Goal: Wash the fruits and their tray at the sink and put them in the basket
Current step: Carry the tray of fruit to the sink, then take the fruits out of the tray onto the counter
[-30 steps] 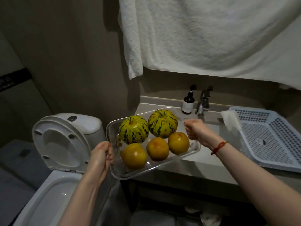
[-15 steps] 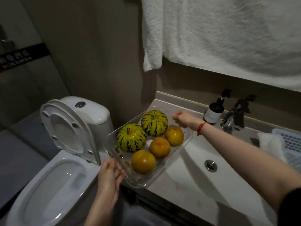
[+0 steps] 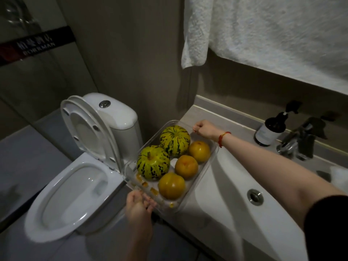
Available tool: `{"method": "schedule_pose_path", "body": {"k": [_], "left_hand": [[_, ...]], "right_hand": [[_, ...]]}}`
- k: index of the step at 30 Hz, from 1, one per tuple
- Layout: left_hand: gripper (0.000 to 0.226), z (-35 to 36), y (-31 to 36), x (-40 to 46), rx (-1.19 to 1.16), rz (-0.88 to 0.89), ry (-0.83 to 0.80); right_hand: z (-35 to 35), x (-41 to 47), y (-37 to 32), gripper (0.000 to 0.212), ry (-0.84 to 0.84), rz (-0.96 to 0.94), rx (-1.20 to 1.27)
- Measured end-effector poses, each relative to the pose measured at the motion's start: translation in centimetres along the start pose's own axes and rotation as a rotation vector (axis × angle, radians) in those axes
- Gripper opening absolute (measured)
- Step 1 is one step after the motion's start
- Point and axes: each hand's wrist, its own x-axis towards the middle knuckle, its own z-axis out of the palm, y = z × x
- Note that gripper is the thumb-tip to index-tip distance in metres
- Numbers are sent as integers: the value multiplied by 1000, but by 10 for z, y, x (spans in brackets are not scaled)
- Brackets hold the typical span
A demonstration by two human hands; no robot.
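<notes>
tray (image 3: 207, 167) pinched at far rim by right hand (image 3: 202, 129), near corner gripped by left hand (image 3: 140, 204) | risk: overhangs table (image 3: 207, 213) edge; fruits (image 3: 186, 166) roll, tray tips toward toilet (image 3: 75, 185) if released

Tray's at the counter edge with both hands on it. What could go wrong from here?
1. The tray sits at the counter's left end, its near corner past the edge beside the open toilet; a slip by the left hand could tip it that way.
2. The five loose fruits, such as the near orange, may roll if it tilts.
3. The right hand only pinches the thin far rim.
</notes>
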Motion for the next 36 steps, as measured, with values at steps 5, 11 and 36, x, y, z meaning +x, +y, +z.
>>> {"method": "schedule_pose_path", "body": {"k": [5,11,36], "left_hand": [[30,-1,-12,0,1,-14,-5],[27,0,-17,3,36,-61,13],[52,86,80,-4,1413,579,-702]], "right_hand": [[5,9,6,38,-1,16,18],[11,10,15,33,0,24,12],[13,-72,22,62,69,-144,-274]]}}
